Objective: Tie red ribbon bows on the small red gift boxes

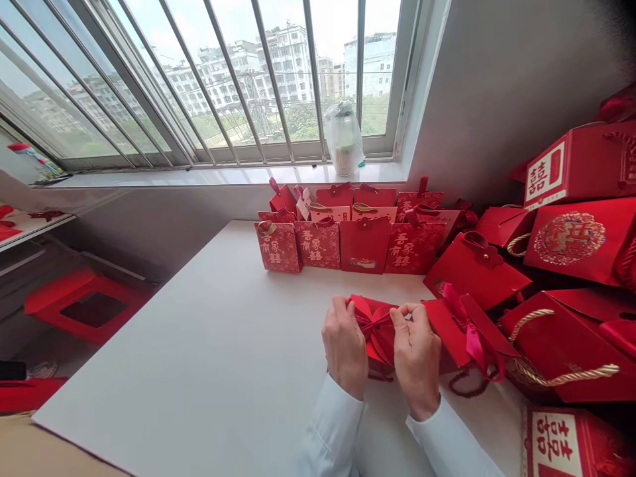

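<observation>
A red gift box [380, 368] rests on the white table in front of me, with a dark red ribbon bow [375, 324] across its top. My left hand [345, 348] is closed at the bow's left side, its fingertips on the ribbon. On the right side, thumb and forefinger of my right hand [416, 354] pinch the other part of the ribbon. Both hands partly cover the box. Just right of my right hand sits another red box [447, 324] with a bright pink-red ribbon [474, 341].
Several small red gift bags [365, 245] stand in rows along the wall. Stacked red boxes [581, 344], some with gold rope handles, crowd the right side. A bagged jar [344, 142] stands on the windowsill [248, 177]. The white table [199, 371] ends at a left edge.
</observation>
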`<move>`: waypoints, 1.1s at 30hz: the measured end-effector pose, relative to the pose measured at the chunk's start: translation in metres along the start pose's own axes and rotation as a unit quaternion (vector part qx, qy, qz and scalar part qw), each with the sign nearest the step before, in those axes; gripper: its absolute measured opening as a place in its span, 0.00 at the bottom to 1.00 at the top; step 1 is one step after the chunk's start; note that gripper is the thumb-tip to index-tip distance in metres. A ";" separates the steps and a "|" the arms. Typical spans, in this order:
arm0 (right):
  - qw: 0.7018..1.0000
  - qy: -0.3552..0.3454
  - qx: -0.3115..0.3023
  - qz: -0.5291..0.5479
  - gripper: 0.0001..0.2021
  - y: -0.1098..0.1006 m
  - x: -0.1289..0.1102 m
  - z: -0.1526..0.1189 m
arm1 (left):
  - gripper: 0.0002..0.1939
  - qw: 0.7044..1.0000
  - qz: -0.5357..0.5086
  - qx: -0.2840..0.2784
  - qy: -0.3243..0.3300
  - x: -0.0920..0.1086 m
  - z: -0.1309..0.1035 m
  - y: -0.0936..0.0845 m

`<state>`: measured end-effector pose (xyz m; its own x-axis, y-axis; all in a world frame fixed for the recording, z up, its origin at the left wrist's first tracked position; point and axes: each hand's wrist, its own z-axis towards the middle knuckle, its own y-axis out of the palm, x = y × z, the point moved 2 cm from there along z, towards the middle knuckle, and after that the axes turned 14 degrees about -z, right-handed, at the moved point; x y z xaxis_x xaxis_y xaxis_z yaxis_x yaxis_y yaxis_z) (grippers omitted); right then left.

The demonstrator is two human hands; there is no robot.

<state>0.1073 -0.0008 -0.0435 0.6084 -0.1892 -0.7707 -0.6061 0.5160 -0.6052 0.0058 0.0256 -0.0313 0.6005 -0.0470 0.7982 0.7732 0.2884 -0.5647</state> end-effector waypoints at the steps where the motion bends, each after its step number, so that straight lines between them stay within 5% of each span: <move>1: 1.000 -0.001 -0.001 -0.002 0.12 0.000 0.000 0.000 | 0.09 1.000 -0.001 0.001 -0.001 0.000 0.000 0.000; 19: 0.994 -0.002 -0.103 0.030 0.15 -0.008 0.005 0.007 | 0.11 1.000 -0.023 -0.008 0.000 0.000 0.003 -0.001; 28: 0.987 -0.061 -0.147 0.001 0.14 -0.011 0.005 0.016 | 0.13 0.999 -0.051 -0.016 0.004 -0.003 0.003 -0.001; 33: 0.989 -0.092 -0.113 -0.042 0.13 -0.018 -0.001 0.018 | 0.15 0.996 -0.089 -0.030 0.012 -0.002 0.001 -0.004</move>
<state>0.1269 0.0056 -0.0287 0.7317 -0.0587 -0.6790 -0.6354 0.3018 -0.7108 0.0009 0.0251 -0.0305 0.4571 -0.1157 0.8819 0.8782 0.2156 -0.4269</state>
